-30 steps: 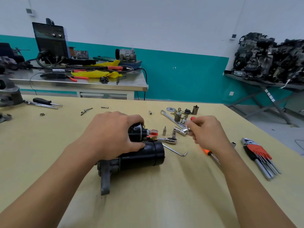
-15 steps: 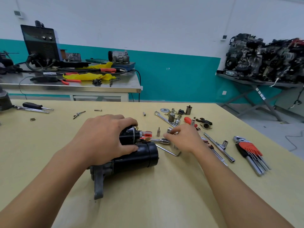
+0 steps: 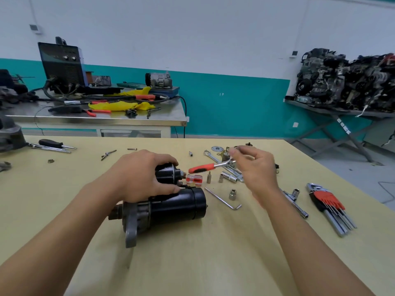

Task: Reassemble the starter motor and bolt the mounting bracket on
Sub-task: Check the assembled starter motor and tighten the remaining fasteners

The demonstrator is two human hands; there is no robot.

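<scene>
From the head camera, the starter motor (image 3: pixel 177 207) lies on its side on the yellow table (image 3: pixel 192 263), its grey nose end toward the person. The left hand (image 3: pixel 141 176) has its grip curled round the motor's smaller upper black cylinder. The right hand (image 3: pixel 256 169) is raised above the table, its grip pinching the metal head of a red-handled ratchet (image 3: pixel 202 167). A hex key set (image 3: pixel 327 201) lies well to the right.
</scene>
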